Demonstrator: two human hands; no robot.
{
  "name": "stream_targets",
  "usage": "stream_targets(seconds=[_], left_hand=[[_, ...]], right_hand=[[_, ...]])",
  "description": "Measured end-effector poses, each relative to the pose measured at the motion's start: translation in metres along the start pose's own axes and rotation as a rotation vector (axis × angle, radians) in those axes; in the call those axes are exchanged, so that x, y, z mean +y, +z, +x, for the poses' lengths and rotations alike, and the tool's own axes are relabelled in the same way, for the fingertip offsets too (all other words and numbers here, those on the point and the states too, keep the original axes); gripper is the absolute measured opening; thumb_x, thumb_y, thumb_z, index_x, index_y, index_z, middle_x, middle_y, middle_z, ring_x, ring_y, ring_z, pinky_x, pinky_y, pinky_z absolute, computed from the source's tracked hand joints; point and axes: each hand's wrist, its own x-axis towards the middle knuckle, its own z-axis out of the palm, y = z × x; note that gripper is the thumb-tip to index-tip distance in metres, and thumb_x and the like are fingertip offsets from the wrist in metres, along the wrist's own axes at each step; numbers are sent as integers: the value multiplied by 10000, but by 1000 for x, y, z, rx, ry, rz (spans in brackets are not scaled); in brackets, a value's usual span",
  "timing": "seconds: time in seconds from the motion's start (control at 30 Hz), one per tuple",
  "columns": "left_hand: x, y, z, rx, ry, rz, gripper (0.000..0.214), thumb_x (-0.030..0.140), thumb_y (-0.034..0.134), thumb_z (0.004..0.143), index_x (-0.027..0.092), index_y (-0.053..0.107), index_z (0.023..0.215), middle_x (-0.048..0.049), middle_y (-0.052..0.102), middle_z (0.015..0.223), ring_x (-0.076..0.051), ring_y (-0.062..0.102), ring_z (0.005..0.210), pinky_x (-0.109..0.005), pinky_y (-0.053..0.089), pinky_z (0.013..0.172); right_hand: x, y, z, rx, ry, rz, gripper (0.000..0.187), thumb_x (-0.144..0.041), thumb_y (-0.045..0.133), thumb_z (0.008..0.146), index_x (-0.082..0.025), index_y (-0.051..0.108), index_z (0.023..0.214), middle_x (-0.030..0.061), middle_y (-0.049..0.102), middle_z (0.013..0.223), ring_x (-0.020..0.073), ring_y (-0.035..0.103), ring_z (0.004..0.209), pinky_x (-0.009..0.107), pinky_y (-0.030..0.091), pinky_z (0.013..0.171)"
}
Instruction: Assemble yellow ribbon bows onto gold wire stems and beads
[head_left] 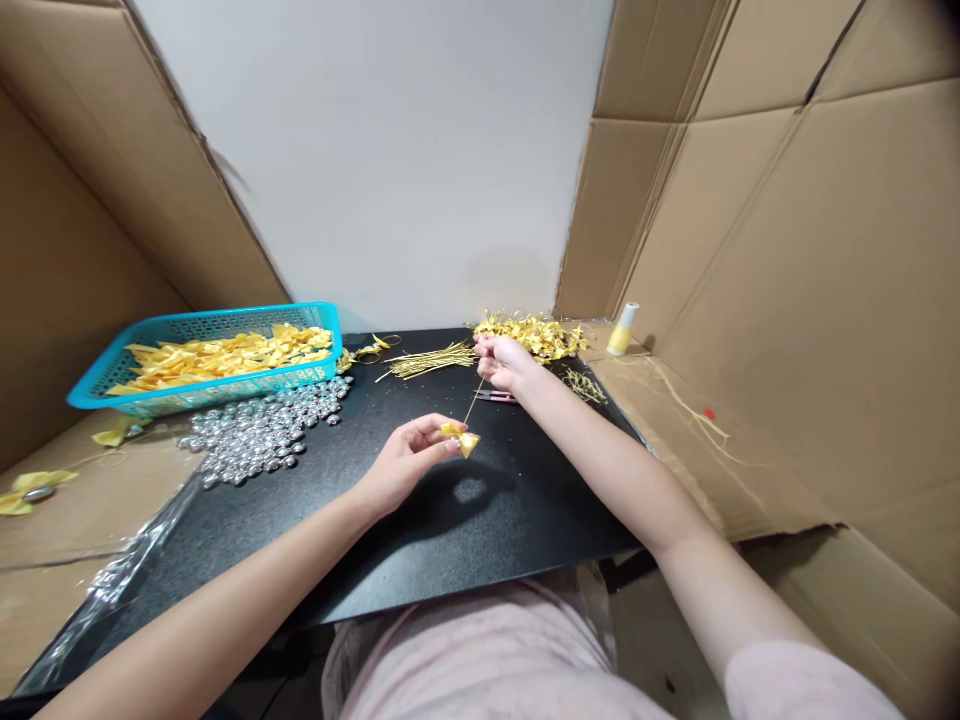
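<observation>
The left arm (247,590) is stretching in bare from 7 o'clock toward 1 o'clock with its wrist straight. The left hand (405,462) is hovering near centre, palm turned up and inward, with thumb and fingertips (448,440) pinching together at its 3 o'clock side. The right arm (600,450) is reaching from 4 o'clock toward 11 o'clock, extended further out. The right hand (504,362) is sitting at 1 o'clock from the left hand, well apart from it, back upward, fingers curling into a closed pinch.
</observation>
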Motion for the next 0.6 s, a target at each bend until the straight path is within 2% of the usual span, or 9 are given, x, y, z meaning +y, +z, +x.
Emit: stream_targets(seconds=[0.1, 0.3, 0.6], left_hand=[[2, 4, -1, 14, -13, -25, 352, 331, 792, 682, 146, 654, 947, -76, 740, 917, -175, 675, 799, -288, 514, 774], [3, 10, -1, 42, -35, -89, 368, 293, 814, 656, 149, 639, 945, -65, 733, 921, -145, 657, 747, -266, 509, 743], [2, 9, -2, 50, -99, -113, 344, 303, 824, 640, 150, 641, 888, -45, 733, 801, -162, 688, 765, -264, 515, 736]], right_hand=[[4, -3, 3, -11, 18, 0, 197, -2, 370, 819, -191, 412, 785, -119, 293, 442, 33, 118, 320, 115, 124, 320], [16, -9, 11, -53, 53, 6, 184, -39, 487, 780, -201, 402, 779, -122, 310, 463, 32, 127, 336, 121, 126, 326], [21, -9, 9, -43, 55, -9, 206, 10, 379, 779, -187, 392, 721, -81, 339, 467, 44, 178, 354, 125, 196, 339]])
